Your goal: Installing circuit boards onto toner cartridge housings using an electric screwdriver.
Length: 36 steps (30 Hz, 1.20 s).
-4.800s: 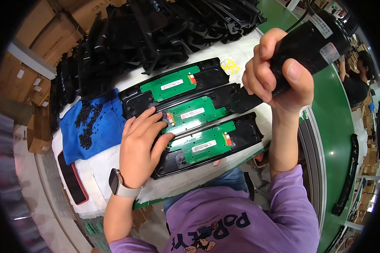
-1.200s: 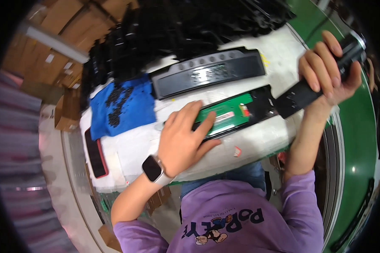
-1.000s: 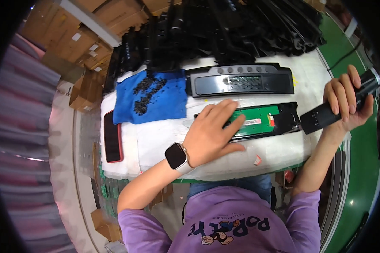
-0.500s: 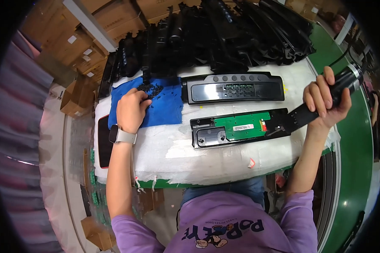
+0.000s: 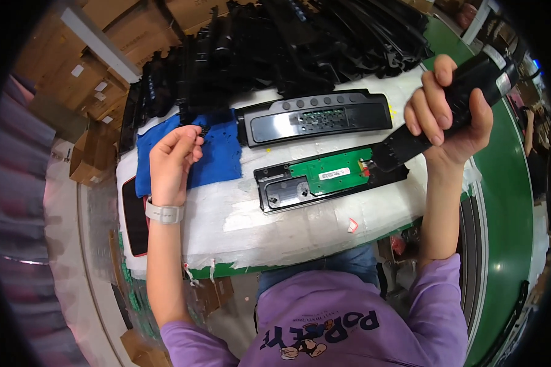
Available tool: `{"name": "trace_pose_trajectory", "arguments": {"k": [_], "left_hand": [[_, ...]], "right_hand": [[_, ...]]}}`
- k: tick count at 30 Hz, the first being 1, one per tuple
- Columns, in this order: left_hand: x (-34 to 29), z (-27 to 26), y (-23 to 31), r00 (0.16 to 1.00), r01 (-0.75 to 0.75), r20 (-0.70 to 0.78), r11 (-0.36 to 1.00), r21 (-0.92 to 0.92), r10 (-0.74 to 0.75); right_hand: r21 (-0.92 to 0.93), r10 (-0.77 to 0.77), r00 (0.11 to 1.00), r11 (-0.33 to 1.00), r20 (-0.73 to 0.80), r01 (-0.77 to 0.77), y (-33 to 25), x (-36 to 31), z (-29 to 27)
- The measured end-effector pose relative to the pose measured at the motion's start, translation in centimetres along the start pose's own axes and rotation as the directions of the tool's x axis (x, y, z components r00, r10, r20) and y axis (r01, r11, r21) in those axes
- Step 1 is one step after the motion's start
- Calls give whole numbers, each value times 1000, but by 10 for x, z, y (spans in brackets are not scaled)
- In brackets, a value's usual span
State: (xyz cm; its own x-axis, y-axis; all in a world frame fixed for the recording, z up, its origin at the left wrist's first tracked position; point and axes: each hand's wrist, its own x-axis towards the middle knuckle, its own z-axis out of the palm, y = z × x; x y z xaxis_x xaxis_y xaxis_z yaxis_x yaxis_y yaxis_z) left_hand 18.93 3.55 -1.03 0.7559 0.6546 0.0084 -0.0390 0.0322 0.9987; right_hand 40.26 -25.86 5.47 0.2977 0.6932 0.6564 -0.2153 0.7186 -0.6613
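Note:
My left hand [image 5: 170, 160] is raised over a blue cloth [image 5: 217, 160], thumb and fingertips pinched together; whatever is between them is too small to make out. Beside the fingertips lies a pile of tiny black screws [image 5: 204, 130], partly hidden by the hand. My right hand [image 5: 450, 119] is wrapped round a black electric screwdriver [image 5: 480, 76], held tilted. Its flat dark lower part reaches over the right end of an opened black housing [image 5: 275, 200]. A green circuit board [image 5: 312, 174] with a white label and a small red-and-yellow connector sits inside that housing.
Behind it lies a second black panel [image 5: 318, 122] with a row of round buttons. Many black plastic housings [image 5: 275, 49] are heaped along the far side. A dark-screened phone [image 5: 134, 217] lies at the left table edge. Cardboard boxes [image 5: 98, 147] stand at the left.
My left hand has lifted off the screw pile, its fingers now pinched. My right hand has raised the screwdriver slightly, up and left in view. The whole scene has shifted left as the view turned.

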Motion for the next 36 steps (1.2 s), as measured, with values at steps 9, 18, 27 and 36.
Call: {"name": "trace_pose_trajectory", "arguments": {"k": [9,18,27,36], "left_hand": [[-24,87,3,815,446,538,824,-349,-214],[-42,91,-2,798,397,558,895,-202,-228],[-50,97,0,829,295,520,951,-97,-204],[-54,99,-3,871,230,468,966,-118,-150]], "right_hand": [[-136,33,994,990,101,-20,8,37,40],[57,-127,992,990,14,126,19,19,40],[-5,-72,997,997,-37,72,22,13,48],[-33,-96,983,995,-159,92,29,11,58]]}}
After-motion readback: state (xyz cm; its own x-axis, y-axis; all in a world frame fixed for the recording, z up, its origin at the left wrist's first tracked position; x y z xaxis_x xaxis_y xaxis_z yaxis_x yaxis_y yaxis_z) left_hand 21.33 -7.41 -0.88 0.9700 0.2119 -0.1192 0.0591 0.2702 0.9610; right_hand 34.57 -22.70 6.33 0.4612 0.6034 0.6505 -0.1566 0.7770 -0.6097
